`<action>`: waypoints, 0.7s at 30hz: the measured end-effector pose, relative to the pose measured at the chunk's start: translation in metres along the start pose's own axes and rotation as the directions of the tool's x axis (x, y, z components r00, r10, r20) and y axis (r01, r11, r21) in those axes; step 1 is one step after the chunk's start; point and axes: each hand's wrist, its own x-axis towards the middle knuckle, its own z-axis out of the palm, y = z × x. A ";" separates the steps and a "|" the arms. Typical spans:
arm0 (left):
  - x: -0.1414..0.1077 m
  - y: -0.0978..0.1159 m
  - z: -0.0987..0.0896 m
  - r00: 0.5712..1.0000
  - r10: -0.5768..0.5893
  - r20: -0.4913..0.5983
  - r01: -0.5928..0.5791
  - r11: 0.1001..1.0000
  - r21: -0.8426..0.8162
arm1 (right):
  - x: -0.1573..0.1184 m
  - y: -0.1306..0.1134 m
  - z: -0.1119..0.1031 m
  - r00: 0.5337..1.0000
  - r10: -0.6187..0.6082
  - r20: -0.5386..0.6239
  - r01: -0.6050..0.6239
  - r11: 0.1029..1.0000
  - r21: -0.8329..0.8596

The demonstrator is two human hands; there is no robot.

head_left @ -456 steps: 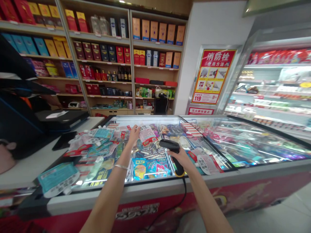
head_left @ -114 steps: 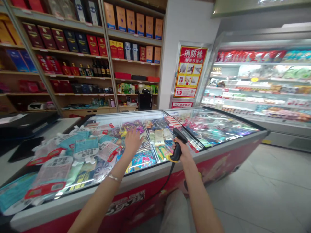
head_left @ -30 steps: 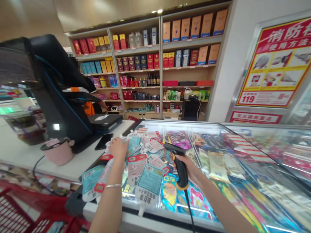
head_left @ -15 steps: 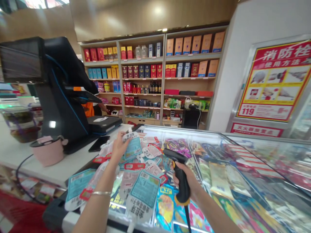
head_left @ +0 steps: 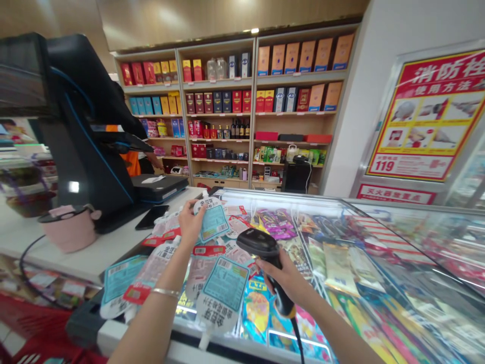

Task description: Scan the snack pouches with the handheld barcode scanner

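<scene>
The left hand (head_left: 190, 222) has its grip closed on the left edge of a teal-labelled spout pouch (head_left: 214, 222), which it holds over the far part of the glass-topped chest freezer (head_left: 107, 334). The pouch's label faces the person and its capped spout points away; whether its lower edge touches the pouches below cannot be told. A silver bracelet (head_left: 166, 291) circles the left wrist.

The right hand (head_left: 284, 278) has its grip wrapped around the handle of a black barcode scanner (head_left: 259, 242). The scanner's head is raised over the freezer, near the held pouch and to its right, and its cord hangs towards the person.

Beneath and around the left arm, more pouches lie overlapping on the glass, among them a second teal-labelled one (head_left: 226, 284) near the front edge and a pink-and-red one (head_left: 153, 270) by the left forearm. Bagged goods show through the glass.

On the white bench (head_left: 113, 247) to the left are a black phone (head_left: 152, 217), a pink pot (head_left: 70, 235) and a dark checkout terminal (head_left: 81, 169). A person in orange (head_left: 132, 163) is partly visible behind the terminal.
</scene>
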 end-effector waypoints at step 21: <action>0.000 0.004 -0.001 0.992 0.115 -0.050 -0.115 0.993 0.008 | 0.000 0.001 -0.003 0.998 -0.019 0.059 0.019 1.000 0.012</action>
